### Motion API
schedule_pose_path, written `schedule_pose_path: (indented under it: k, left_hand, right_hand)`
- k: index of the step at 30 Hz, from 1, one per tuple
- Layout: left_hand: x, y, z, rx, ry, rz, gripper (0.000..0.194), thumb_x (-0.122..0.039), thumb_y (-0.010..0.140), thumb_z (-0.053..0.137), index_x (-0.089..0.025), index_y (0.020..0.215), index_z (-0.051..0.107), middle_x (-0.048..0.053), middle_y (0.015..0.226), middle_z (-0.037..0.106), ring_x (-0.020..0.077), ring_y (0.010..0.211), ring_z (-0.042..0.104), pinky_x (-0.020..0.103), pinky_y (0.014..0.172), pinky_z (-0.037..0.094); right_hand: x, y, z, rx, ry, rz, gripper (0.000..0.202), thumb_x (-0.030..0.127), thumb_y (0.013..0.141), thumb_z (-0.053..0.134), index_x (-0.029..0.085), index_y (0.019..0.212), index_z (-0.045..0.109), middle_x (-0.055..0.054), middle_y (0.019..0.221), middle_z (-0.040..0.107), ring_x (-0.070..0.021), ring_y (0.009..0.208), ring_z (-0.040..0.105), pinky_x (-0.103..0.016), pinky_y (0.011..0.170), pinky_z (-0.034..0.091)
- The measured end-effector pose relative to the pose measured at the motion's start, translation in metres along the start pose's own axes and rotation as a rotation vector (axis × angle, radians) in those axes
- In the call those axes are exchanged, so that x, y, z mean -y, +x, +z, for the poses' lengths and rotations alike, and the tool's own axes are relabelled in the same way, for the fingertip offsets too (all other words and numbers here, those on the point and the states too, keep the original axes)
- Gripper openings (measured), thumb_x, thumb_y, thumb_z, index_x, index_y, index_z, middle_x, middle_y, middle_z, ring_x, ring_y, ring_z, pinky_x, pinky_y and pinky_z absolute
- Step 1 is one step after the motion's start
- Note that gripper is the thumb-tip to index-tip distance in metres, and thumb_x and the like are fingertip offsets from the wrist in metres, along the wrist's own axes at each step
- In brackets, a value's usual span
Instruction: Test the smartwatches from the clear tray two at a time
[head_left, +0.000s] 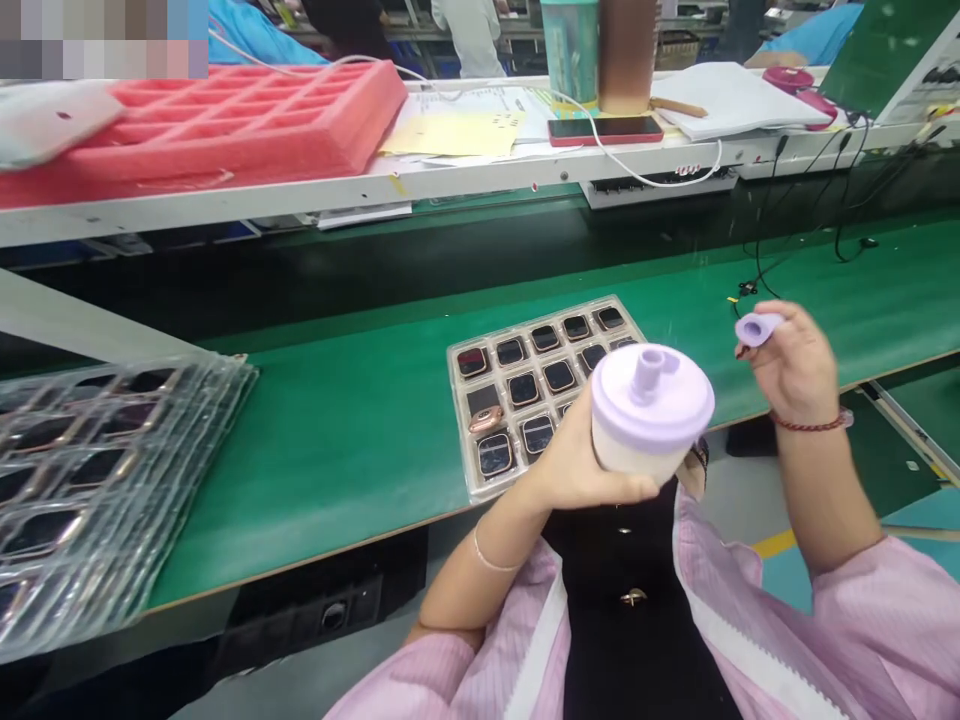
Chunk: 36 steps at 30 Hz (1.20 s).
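Note:
My left hand is wrapped round a white cup with a lilac lid, held upright in front of my chest. The lid has a short spout in its middle, uncovered. Off to the right, my right hand pinches a small lilac cap, apart from the cup. Behind the cup, a clear tray of square watch bodies lies on the green bench, partly hidden by my left hand and the cup. One rose-gold watch body is tilted up in its compartment.
Stacked clear trays of watch bodies stand at the left. A white shelf behind the bench bears pink foam, papers, a phone and tall cups. Black cables hang at the right. People's sleeves show beyond.

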<state>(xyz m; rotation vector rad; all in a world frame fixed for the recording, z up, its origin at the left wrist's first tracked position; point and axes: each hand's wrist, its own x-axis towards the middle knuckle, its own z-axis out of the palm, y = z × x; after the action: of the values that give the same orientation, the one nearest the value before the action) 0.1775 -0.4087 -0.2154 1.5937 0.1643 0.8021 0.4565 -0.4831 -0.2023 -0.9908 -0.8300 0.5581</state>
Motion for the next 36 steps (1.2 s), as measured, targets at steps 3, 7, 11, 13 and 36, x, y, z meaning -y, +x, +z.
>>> schedule_pose_path:
  k: [3, 7, 11, 13, 36]
  left_hand:
    - [0.001, 0.01, 0.003, 0.034, -0.056, -0.029, 0.082, -0.048, 0.062, 0.094, -0.014, 0.127, 0.06, 0.021, 0.135, 0.065, 0.0395, 0.133, 0.06, 0.053, 0.111, 0.051]
    - [0.006, 0.011, 0.011, 0.073, -0.063, -0.041, 0.08, -0.047, 0.06, 0.095, -0.012, 0.125, 0.061, 0.023, 0.139, 0.063, 0.041, 0.137, 0.056, 0.055, 0.114, 0.047]
    - [0.009, 0.01, 0.014, 0.112, -0.07, -0.029, 0.084, -0.043, 0.061, 0.095, -0.013, 0.13, 0.058, 0.021, 0.136, 0.065, 0.0391, 0.128, 0.063, 0.053, 0.108, 0.052]
    - [0.011, 0.01, 0.015, 0.109, -0.063, -0.024, 0.085, -0.044, 0.059, 0.095, -0.014, 0.13, 0.057, 0.02, 0.134, 0.067, 0.0394, 0.127, 0.064, 0.052, 0.106, 0.054]
    - [0.033, 0.003, 0.053, 0.304, 0.04, -0.153, 0.103, -0.054, 0.064, 0.091, -0.015, 0.149, 0.047, 0.021, 0.146, 0.06, 0.0418, 0.132, 0.061, 0.059, 0.114, 0.047]
  right_hand:
    - [0.067, 0.005, 0.03, 0.108, -0.061, -0.176, 0.047, 0.045, 0.066, 0.099, 0.014, 0.096, 0.082, -0.008, 0.085, 0.076, -0.0182, 0.072, 0.073, -0.024, 0.058, 0.061]
    - [0.139, -0.002, 0.083, 0.318, -0.365, -0.041, 0.025, 0.002, 0.076, 0.084, 0.017, 0.096, 0.083, 0.001, 0.096, 0.078, -0.0122, 0.087, 0.076, -0.019, 0.078, 0.06]
    - [0.146, 0.003, 0.114, 0.622, -0.552, 0.205, 0.024, -0.005, 0.068, 0.082, 0.017, 0.075, 0.077, 0.009, 0.074, 0.073, -0.0085, 0.068, 0.073, -0.016, 0.062, 0.059]
    - [0.126, 0.011, 0.111, 0.593, -0.54, 0.233, 0.02, -0.002, 0.072, 0.081, 0.015, 0.068, 0.072, 0.01, 0.064, 0.068, -0.0087, 0.065, 0.074, -0.015, 0.061, 0.059]
    - [0.143, -0.033, 0.04, 1.023, -1.211, -0.255, 0.024, 0.043, 0.099, 0.066, 0.02, 0.091, 0.07, -0.002, 0.084, 0.069, -0.0213, 0.088, 0.069, -0.028, 0.07, 0.043]
